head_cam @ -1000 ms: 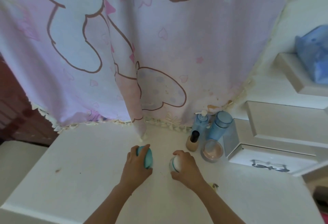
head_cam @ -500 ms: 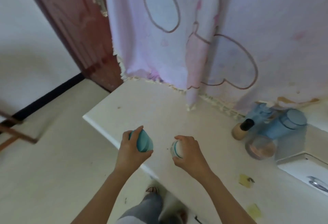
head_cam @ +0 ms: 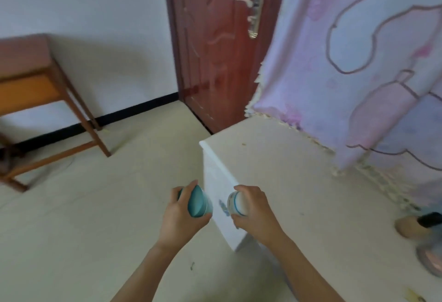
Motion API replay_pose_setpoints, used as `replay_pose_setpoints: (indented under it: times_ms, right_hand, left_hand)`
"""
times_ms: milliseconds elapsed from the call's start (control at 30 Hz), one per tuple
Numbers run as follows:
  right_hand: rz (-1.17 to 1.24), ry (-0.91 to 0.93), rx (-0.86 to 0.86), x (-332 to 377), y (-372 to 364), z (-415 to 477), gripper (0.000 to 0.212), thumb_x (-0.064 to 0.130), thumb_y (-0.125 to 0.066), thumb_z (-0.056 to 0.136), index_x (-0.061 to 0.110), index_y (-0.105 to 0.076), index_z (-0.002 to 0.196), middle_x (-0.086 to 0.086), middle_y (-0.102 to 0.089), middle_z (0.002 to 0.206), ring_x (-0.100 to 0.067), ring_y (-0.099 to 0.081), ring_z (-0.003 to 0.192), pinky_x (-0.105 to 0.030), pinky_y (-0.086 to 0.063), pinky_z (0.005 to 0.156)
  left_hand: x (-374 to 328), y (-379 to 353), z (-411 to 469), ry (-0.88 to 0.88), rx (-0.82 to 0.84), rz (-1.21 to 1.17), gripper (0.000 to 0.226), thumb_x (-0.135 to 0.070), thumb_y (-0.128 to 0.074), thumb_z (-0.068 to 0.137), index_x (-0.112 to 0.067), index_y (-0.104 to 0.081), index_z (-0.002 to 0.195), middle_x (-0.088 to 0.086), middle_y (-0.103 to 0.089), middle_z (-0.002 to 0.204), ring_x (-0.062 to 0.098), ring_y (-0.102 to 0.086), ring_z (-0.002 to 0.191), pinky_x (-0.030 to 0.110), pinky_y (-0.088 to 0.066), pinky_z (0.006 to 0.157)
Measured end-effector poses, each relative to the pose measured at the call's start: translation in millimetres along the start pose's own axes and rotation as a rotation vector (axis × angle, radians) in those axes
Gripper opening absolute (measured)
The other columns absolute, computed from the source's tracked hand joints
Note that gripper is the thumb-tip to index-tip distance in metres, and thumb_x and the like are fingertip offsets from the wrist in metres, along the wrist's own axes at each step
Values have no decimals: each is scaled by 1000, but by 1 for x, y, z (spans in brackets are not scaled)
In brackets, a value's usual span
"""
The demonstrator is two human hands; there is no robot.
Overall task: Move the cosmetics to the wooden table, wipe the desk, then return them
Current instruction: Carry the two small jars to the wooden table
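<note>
- The left hand point(head_cam: 181, 215) is curled round a teal jar point(head_cam: 199, 202), thumb on one side and fingers on the other, and holds it in the air above the floor point(head_cam: 95, 218).
- The right hand point(head_cam: 256, 213) grips a white jar point(head_cam: 236, 204) with a blue ring; the fingers wrap over its top and the thumb sits beneath.
- Both jars are clear of any surface. They are side by side and a little apart, at the near left edge of the white bench point(head_cam: 287, 177).
- On the white bench's far right, a beige bottle point(head_cam: 406, 226) with a black cap stands just beside a glass jar point(head_cam: 430, 260) with pinkish contents; both are blurred.
- A pink-and-lilac cloth point(head_cam: 358, 62) with cartoon outlines hangs at the back of the white bench, its fringe lying on the top.
- The wooden bench point(head_cam: 35, 81) stands against the white wall point(head_cam: 95, 15) at the far left, well apart from the hands.
- A dark red door point(head_cam: 215, 58) with a metal handle is closed between the wall and the cloth.
</note>
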State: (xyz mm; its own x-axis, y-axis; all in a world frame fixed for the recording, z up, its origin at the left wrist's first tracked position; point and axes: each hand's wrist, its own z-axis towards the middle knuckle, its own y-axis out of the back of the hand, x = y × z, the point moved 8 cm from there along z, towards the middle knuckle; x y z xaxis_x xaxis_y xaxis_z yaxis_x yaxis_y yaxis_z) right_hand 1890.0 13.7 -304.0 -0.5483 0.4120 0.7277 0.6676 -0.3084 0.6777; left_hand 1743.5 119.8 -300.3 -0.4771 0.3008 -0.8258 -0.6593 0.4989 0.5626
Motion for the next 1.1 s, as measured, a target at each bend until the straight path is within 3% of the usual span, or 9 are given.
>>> replay_pose_setpoints:
  times_ms: [233, 433, 700, 1100]
  right_hand:
    - [-120, 259, 210, 148, -134, 34, 62, 19, -65, 74, 28, -39, 130, 4, -37, 121, -12, -32, 113, -15, -27, 88]
    - [-144, 441, 316, 253, -217, 60, 65, 18, -66, 73, 29, -40, 132, 5, -38, 118, -13, -33, 113, -16, -28, 90]
    - [-169, 644, 411, 334, -283, 124, 67, 19, -66, 73, 32, -41, 133, 12, -33, 104, -6, -29, 103, -12, -25, 89]
    - [-37, 829, 572, 466, -367, 263, 69, 20, -68, 75, 33, -36, 135, 10, -35, 107, -6, -31, 106, -18, -25, 93]
  left_hand:
    - [101, 187, -22, 119, -293, -14, 79, -22, -79, 66, -28, -39, 134, -10, -36, 111, 8, -45, 93, 22, -40, 78]
    - [161, 301, -43, 187, -486, 7, 78, -25, -78, 67, -29, -38, 134, -10, -35, 113, 7, -43, 92, 20, -38, 77]
    - [214, 391, -34, 280, -686, -15, 78, -27, -79, 65, -30, -40, 132, -10, -37, 110, 9, -45, 95, 23, -40, 81]
    - [252, 499, 56, 363, -866, 61, 76, -24, -80, 64, -29, -42, 130, -10, -38, 107, 9, -46, 94, 21, -40, 78]
